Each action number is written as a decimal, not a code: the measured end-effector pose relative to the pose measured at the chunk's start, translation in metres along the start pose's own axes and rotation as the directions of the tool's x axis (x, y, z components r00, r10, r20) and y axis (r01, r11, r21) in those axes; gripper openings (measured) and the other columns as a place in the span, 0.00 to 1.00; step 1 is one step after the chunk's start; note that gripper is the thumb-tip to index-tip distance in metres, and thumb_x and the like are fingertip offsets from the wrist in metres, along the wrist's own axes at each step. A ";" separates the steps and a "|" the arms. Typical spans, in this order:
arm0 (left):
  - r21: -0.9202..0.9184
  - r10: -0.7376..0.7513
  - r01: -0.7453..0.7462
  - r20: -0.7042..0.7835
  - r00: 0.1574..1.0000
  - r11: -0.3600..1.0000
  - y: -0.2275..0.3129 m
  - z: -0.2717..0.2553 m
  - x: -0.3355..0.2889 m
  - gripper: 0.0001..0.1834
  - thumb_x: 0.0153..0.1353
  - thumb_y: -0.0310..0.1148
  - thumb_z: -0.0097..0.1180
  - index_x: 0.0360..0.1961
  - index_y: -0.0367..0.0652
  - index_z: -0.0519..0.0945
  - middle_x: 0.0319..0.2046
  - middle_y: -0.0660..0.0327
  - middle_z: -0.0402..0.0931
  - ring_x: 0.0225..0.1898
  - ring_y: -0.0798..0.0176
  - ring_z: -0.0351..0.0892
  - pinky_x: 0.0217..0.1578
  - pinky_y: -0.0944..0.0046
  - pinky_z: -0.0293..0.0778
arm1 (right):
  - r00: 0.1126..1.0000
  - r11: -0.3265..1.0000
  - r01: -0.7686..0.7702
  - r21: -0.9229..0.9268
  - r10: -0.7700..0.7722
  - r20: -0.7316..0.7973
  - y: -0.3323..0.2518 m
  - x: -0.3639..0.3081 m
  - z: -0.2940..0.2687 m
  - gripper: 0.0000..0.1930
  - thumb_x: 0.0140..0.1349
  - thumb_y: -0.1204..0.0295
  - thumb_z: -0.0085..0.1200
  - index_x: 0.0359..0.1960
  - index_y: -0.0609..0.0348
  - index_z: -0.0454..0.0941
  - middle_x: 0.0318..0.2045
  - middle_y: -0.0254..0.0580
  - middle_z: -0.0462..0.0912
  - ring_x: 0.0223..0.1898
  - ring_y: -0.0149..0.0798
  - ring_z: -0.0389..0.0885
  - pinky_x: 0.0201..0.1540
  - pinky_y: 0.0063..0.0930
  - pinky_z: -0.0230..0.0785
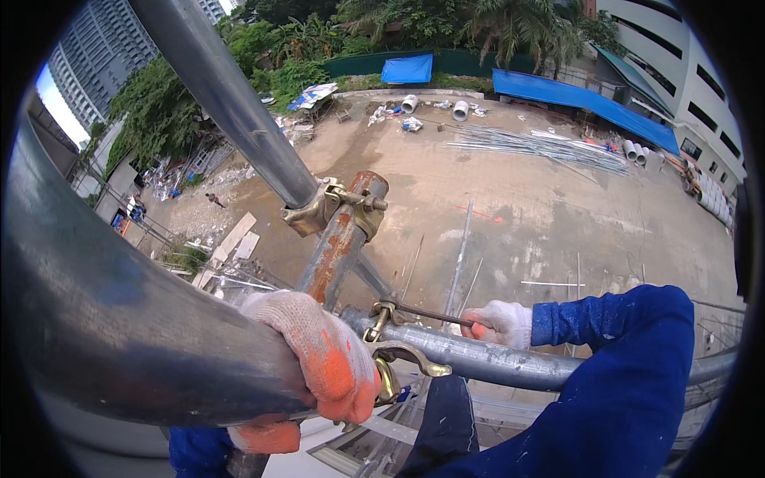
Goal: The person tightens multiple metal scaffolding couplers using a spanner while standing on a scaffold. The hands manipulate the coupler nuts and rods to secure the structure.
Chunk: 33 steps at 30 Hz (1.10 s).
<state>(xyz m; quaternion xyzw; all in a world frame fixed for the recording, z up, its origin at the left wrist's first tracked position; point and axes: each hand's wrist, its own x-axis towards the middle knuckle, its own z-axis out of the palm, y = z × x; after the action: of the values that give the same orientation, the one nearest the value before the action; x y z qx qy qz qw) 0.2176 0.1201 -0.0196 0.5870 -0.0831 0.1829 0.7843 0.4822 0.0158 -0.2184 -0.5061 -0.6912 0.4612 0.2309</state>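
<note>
My left hand (327, 358), in a white knit glove with an orange palm, is closed around the end of a thick steel scaffold pipe (159, 334). Beside its fingers a brass-coloured swivel coupler (384, 325), with one curved flap hanging loose, sits on a horizontal pipe (510, 354). My right hand (498, 325), gloved alike, is wrapped around the far end of a dark, thin scaffold wrench (426, 313), whose other end meets the coupler's bolt. Beyond, a second coupler (319, 209) joins a slanting pipe (227, 99) to a rusty stub pipe (335, 251).
I am high above a concrete yard (542, 223). Loose pipes (550, 147) lie down there, with blue tarps (586, 99), concrete rings (460, 110) and a walking person (214, 200). Scaffold framing (390, 430) shows below, around my dark trouser leg (446, 414).
</note>
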 end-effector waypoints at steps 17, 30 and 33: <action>0.059 -0.019 0.018 0.022 1.000 0.998 0.013 -0.001 -0.002 0.18 0.45 0.39 0.70 0.28 0.36 0.80 0.25 0.50 0.80 0.29 0.50 0.82 0.33 0.51 0.77 | 0.973 0.978 -0.184 0.097 0.167 0.161 -0.100 -0.033 -0.067 0.09 0.63 0.69 0.43 0.39 0.59 0.73 0.19 0.35 0.73 0.21 0.33 0.75 0.28 0.30 0.69; 0.022 -0.055 0.051 0.232 0.971 0.998 0.015 -0.018 -0.002 0.25 0.47 0.31 0.72 0.43 0.38 0.72 0.32 0.55 0.78 0.37 0.47 0.82 0.43 0.42 0.74 | 0.899 0.919 -0.389 0.060 0.365 0.241 -0.142 -0.019 -0.059 0.08 0.62 0.71 0.42 0.38 0.61 0.71 0.21 0.38 0.73 0.25 0.35 0.74 0.31 0.32 0.67; 0.031 -0.044 0.039 0.167 0.985 0.999 0.016 -0.013 -0.001 0.24 0.41 0.35 0.75 0.36 0.36 0.77 0.27 0.53 0.79 0.32 0.48 0.81 0.36 0.48 0.75 | 0.946 0.958 -0.255 -0.129 0.275 0.171 -0.116 -0.026 -0.052 0.06 0.62 0.71 0.41 0.37 0.58 0.70 0.22 0.40 0.73 0.27 0.38 0.76 0.33 0.36 0.68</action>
<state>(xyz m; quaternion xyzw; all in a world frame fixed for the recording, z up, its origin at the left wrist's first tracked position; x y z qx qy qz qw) 0.2092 0.1362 -0.0099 0.6127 -0.1342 0.1176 0.7699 0.4766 0.0059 -0.0886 -0.5605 -0.6586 0.4966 0.0739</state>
